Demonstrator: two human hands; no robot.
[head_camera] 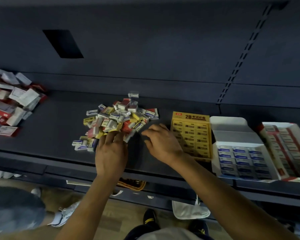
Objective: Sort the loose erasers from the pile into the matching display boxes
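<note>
A pile of loose erasers (118, 118) in yellow, red and blue-white wrappers lies mid-shelf. My left hand (111, 153) reaches palm down into the pile's front edge, its straight fingertips resting on yellow and red erasers. My right hand (161, 142) hovers just right of the pile with loosely curled fingers and holds nothing. Right of it stands a yellow display box (190, 116) full of yellow erasers. Further right are a white box (229, 123) of blue-labelled erasers and a red-trimmed box (284, 125) of red-labelled ones.
A small cluster of blue-white erasers (84, 144) sits left of my left hand. A heap of red and white packets (16, 99) fills the dark shelf's (50, 135) far left. Below the shelf edge are a wicker basket (132, 183), a white bag (189, 210) and another person's shoe (64, 215).
</note>
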